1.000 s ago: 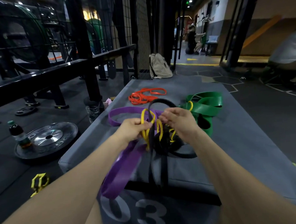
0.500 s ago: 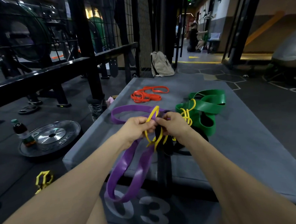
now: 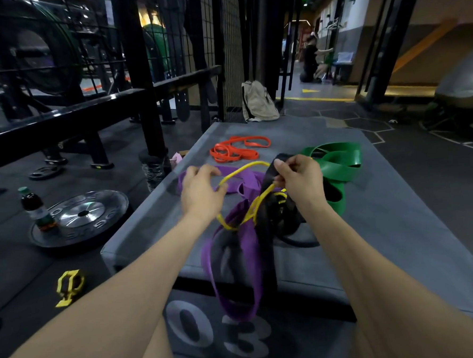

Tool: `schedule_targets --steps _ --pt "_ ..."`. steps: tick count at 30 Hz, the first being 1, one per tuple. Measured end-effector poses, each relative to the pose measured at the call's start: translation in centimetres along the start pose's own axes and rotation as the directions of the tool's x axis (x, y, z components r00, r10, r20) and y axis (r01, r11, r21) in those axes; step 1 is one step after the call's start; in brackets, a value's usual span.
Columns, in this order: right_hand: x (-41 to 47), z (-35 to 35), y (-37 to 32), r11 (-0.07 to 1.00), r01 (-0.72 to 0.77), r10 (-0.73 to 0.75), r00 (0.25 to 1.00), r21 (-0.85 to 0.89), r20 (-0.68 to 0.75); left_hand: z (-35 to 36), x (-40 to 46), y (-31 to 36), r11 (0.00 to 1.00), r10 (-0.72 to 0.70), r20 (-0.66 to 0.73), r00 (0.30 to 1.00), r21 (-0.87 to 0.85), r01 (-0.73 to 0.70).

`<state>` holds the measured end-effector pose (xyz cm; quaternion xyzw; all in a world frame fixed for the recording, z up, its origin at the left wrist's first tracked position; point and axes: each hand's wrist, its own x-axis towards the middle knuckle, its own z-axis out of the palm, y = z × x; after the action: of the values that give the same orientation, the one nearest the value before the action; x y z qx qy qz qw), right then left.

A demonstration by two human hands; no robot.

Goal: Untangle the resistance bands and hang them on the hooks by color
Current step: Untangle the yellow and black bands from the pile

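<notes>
Yellow band (image 3: 241, 170) loops between both hands at frame centre, above a grey pad (image 3: 398, 224). Left hand (image 3: 200, 193) has curled fingers hooked on the band's left end. Right hand (image 3: 299, 179) pinches a black band (image 3: 268, 177) between thumb and forefinger. Purple band (image 3: 235, 262) is tangled with them and hangs over the pad's near edge. Green band (image 3: 337, 164) lies on the pad right of centre; orange band (image 3: 239, 149) lies beyond, apart. Weight plate (image 3: 79, 216) and bottle (image 3: 35, 207) sit at left.
</notes>
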<state>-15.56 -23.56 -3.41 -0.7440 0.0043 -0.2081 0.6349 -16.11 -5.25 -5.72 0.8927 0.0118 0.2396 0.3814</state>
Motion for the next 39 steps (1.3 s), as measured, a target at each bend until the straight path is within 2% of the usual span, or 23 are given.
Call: schedule_targets --steps 2,4,6,8,9,12,13,14,15,16,19,20,22,24,26,28,30,35,37,39 --pt "-0.2 0.6 -0.3 0.999 0.003 -0.005 0.999 0.051 0.040 0.7 -0.7 1.9 0.972 0.169 0.073 0.983 -0.179 -0.154" --pt "-0.4 1.1 -0.9 0.995 0.038 -0.043 0.997 0.089 0.065 1.4 -1.4 3.1 0.949 0.188 0.228 0.955 -0.292 -0.117" --pt "-0.2 1.1 -1.6 0.989 0.096 -0.103 0.993 0.111 0.052 1.6 -1.7 3.3 0.944 0.132 0.414 0.901 -0.329 0.013" --pt "0.3 0.7 -2.0 0.983 0.129 -0.130 0.992 0.130 -0.006 1.2 -2.0 2.9 0.920 0.111 0.590 0.800 -0.365 0.141" --pt "0.7 0.4 -2.1 0.978 0.131 -0.126 0.991 0.161 -0.042 0.9 -2.0 2.5 0.924 0.115 0.653 0.748 -0.346 0.160" --pt "1.7 -0.4 -2.2 0.935 0.102 -0.057 0.989 0.340 -0.139 0.3 -2.3 1.5 0.972 0.113 0.821 0.560 -0.207 0.107" --pt "1.9 -0.6 -2.2 0.914 0.092 -0.031 0.987 0.395 -0.157 0.4 -2.6 1.3 0.976 0.110 0.853 0.511 -0.191 0.108" --pt "2.1 -0.7 -2.1 0.896 0.078 -0.005 0.986 0.437 -0.166 0.5 -2.7 1.4 0.972 0.118 0.860 0.496 -0.203 0.121" --pt "2.1 -0.7 -1.9 0.880 0.059 0.024 0.986 0.472 -0.167 0.7 -2.8 1.6 0.964 0.122 0.841 0.527 -0.226 0.138" --pt "2.1 -0.7 -1.6 0.862 0.034 0.057 0.985 0.506 -0.163 0.8 -2.7 2.0 0.952 0.116 0.795 0.596 -0.261 0.163" --pt "1.7 -1.1 -0.8 0.785 -0.064 0.168 0.979 0.617 -0.113 0.6 -1.3 2.7 0.879 0.031 0.521 0.853 -0.420 0.224" --pt "1.6 -1.3 -0.7 0.762 -0.092 0.187 0.979 0.641 -0.081 0.3 -0.7 2.8 0.856 0.004 0.423 0.906 -0.470 0.216" --pt "1.3 -1.5 -0.6 0.753 -0.122 0.176 0.984 0.647 -0.020 -0.4 0.3 3.3 0.837 -0.007 0.299 0.954 -0.520 0.169" --pt "0.9 -1.4 -0.8 0.816 -0.123 0.113 0.992 0.566 0.053 -0.8 0.8 4.4 0.853 0.044 0.259 0.965 -0.513 0.099" --pt "0.1 -1.2 -1.0 0.911 -0.094 0.015 0.981 0.401 0.196 -1.0 1.2 5.9 0.852 0.098 0.241 0.966 -0.521 0.043" --pt "-0.8 -0.9 -1.1 0.963 -0.041 -0.064 0.925 0.267 0.374 -0.9 1.4 7.4 0.834 0.152 0.237 0.960 -0.551 0.004" --pt "-1.3 -0.8 -1.0 0.982 0.039 -0.117 0.892 0.183 0.436 -0.6 1.4 8.5 0.817 0.206 0.259 0.944 -0.576 -0.020" --pt "-0.2 -2.4 0.2 0.994 0.102 -0.091 0.963 -0.030 0.254 1.1 0.9 8.3 0.876 0.297 0.306 0.904 -0.465 -0.131" --pt "0.4 -3.6 1.0 0.984 0.098 -0.076 0.987 -0.148 0.145 2.3 0.2 6.9 0.934 0.267 0.357 0.895 -0.324 -0.150" --pt "0.7 -4.6 1.7 0.969 0.072 -0.058 0.996 -0.237 0.063 3.7 -0.7 4.9 0.984 0.175 0.431 0.885 -0.116 -0.138"
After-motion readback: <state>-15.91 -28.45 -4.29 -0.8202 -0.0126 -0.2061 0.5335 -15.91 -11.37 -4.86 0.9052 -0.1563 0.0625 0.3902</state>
